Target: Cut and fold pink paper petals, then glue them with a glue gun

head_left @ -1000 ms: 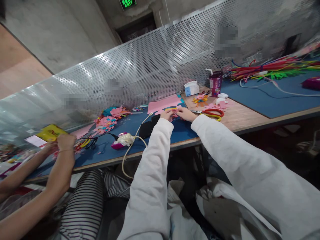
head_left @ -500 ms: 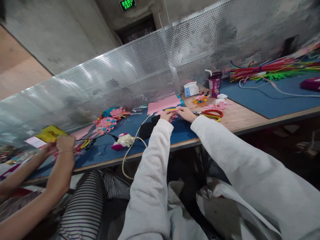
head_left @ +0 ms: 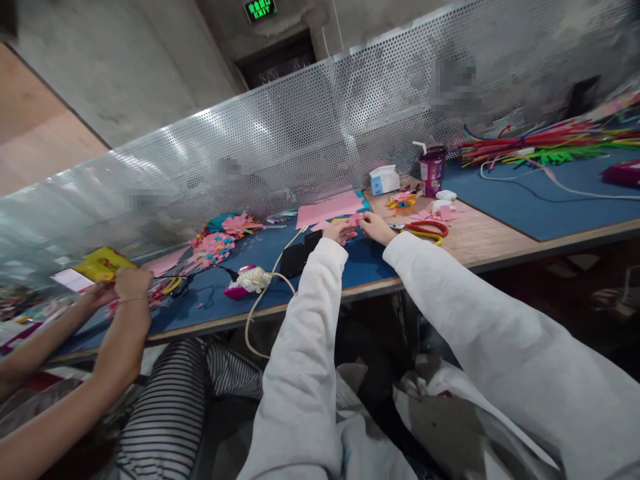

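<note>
Between my two hands is a small piece of pink paper (head_left: 355,220), pinched from both sides above the blue mat. My left hand (head_left: 338,231) closes on its left side, with the fingertips partly hidden. On the other side, the fingers of my right hand (head_left: 376,227) grip its right edge. Just beyond lie pink paper sheets (head_left: 325,209) and a bit of yellow paper. Red and yellow-handled scissors (head_left: 425,231) rest right of my right hand. A black phone-like object (head_left: 293,259) lies left of my left hand.
A cup with a straw (head_left: 432,171), a tissue pack (head_left: 385,180) and a paper flower (head_left: 401,201) stand to the right. Further left are pink paper flowers (head_left: 213,248), a cable (head_left: 260,298) and a co-worker's hands (head_left: 131,283). A perforated metal panel (head_left: 280,127) runs behind.
The pink paper between my hands now stands up more visibly, and my right fingers have shifted slightly around it. The view has tilted a little. The co-worker's hands look nearly the same.
</note>
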The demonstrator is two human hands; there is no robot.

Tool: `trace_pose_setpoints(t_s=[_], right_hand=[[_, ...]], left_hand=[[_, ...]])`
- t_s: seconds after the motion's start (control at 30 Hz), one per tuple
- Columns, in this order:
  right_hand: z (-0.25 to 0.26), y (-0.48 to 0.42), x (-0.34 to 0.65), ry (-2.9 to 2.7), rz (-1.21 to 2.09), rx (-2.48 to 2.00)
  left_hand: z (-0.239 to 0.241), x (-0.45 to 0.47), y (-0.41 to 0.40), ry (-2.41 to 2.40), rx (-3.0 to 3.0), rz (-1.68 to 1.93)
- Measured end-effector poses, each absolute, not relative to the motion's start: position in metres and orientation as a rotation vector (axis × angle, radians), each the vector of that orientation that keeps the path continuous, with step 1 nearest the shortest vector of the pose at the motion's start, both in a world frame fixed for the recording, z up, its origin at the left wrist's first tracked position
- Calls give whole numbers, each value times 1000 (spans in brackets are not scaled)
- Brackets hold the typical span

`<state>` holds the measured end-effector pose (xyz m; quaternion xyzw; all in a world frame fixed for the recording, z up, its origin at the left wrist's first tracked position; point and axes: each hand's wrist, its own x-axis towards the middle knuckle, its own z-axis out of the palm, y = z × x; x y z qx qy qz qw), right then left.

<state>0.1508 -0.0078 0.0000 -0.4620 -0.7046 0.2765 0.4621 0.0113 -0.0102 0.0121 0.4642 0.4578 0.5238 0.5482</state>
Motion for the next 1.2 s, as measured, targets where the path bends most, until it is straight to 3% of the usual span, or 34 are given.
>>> trace_pose_setpoints(t_s=[1.2], right_hand=[[-8, 1, 151, -1792, 520, -1049]], left_hand=[[-8, 8, 6, 962, 1067, 1226]])
